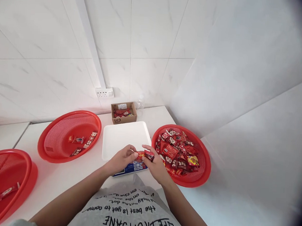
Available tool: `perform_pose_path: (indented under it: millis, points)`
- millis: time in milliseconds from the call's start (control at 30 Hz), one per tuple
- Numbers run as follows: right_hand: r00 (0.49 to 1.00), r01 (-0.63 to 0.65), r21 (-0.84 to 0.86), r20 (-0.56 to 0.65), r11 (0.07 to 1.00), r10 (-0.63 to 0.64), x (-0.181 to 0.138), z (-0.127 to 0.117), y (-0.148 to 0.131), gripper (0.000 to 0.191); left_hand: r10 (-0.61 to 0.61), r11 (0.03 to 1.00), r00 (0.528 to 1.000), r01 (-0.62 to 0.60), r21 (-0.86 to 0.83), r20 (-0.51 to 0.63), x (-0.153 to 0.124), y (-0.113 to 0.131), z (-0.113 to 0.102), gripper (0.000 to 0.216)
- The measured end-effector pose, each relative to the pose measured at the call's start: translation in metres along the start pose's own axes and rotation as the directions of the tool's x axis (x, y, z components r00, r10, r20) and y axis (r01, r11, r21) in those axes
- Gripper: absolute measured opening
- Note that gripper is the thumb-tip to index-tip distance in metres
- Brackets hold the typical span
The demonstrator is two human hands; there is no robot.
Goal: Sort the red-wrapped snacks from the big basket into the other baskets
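My left hand (pixel 124 158) pinches a small red packet (pixel 140 155) with yellow print. Close beside it, my right hand (pixel 155 164) grips a dark red shiny packet (pixel 149 155). Both hands are above the near edge of a digital scale (pixel 126 137), whose white platform bears nothing and whose blue keypad is partly covered by my fingers. Right of the scale, a red plastic basket (pixel 207 163) holds a heap of red snack packets (pixel 170 151).
A red basket (pixel 64 117) with several packets sits left of the scale. Another red basket (pixel 32 174) at the far left holds one packet. Behind the scale stand a small cardboard box (pixel 124 119) of packets and a clear plastic bottle (pixel 140 101). A power socket (pixel 104 92) is on the wall.
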State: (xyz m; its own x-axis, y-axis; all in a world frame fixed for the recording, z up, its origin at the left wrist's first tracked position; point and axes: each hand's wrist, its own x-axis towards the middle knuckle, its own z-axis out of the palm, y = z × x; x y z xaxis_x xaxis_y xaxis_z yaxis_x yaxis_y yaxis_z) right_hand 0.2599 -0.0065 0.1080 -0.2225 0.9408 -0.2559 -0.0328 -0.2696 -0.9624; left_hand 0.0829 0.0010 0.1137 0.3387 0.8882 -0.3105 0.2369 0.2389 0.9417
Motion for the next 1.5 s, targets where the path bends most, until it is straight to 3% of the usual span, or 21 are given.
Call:
perform_pose_path:
  millis: [100, 200, 367, 433, 533, 633, 733, 1000, 1233, 1500]
  points:
    - [1.0, -0.006, 0.061, 0.018, 0.998, 0.005, -0.009, 0.005, -0.01, 0.048, -0.015, 0.976, 0.999, 0.006, -0.219, -0.042, -0.008, 0.011, 0.016, 0.032]
    - [1.0, -0.012, 0.104, 0.02, 0.995, 0.01, -0.012, 0.005, -0.009, 0.05, -0.013, 0.959, 0.997, -0.008, -0.285, -0.073, -0.013, 0.014, 0.016, 0.029]
    - [0.999, -0.02, 0.136, -0.039, 0.991, 0.025, -0.008, 0.004, 0.0, 0.035, 0.017, 0.942, 0.985, -0.073, -0.326, -0.171, -0.018, 0.016, 0.017, 0.026]
    - [0.996, -0.006, 0.143, -0.085, 0.99, 0.018, -0.007, 0.003, 0.002, 0.032, 0.003, 0.946, 0.984, -0.06, -0.319, -0.177, -0.02, 0.016, 0.018, 0.027]
    - [0.992, 0.04, 0.089, -0.127, 0.995, -0.028, -0.008, 0.001, 0.001, 0.029, -0.049, 0.96, 0.995, 0.023, -0.28, -0.085, -0.023, 0.018, 0.02, 0.029]
    - [0.991, 0.085, -0.021, -0.1, 0.996, -0.086, -0.012, 0.002, -0.003, 0.025, -0.067, 0.987, 0.997, 0.073, -0.142, 0.047, -0.026, 0.021, 0.022, 0.034]
    - [0.992, 0.111, -0.077, -0.05, 0.991, -0.115, -0.017, 0.004, -0.007, 0.023, -0.048, 0.999, 0.995, 0.049, -0.012, 0.082, -0.027, 0.021, 0.023, 0.041]
    - [0.988, 0.152, -0.019, -0.007, 0.988, -0.153, -0.025, 0.007, -0.013, 0.022, 0.0, 0.997, 1.0, 0.003, -0.082, 0.026, -0.031, 0.021, 0.024, 0.041]
    - [0.992, 0.125, 0.214, -0.001, 0.969, -0.128, -0.03, 0.003, -0.014, 0.026, 0.095, 0.995, 0.995, -0.094, -0.028, 0.042, -0.038, 0.035, 0.025, 0.053]
    - [0.992, 0.124, 0.272, 0.0, 0.954, -0.129, -0.033, 0.001, -0.013, 0.026, 0.049, 0.999, 0.999, -0.048, 0.02, -0.011, -0.043, 0.04, 0.023, 0.055]
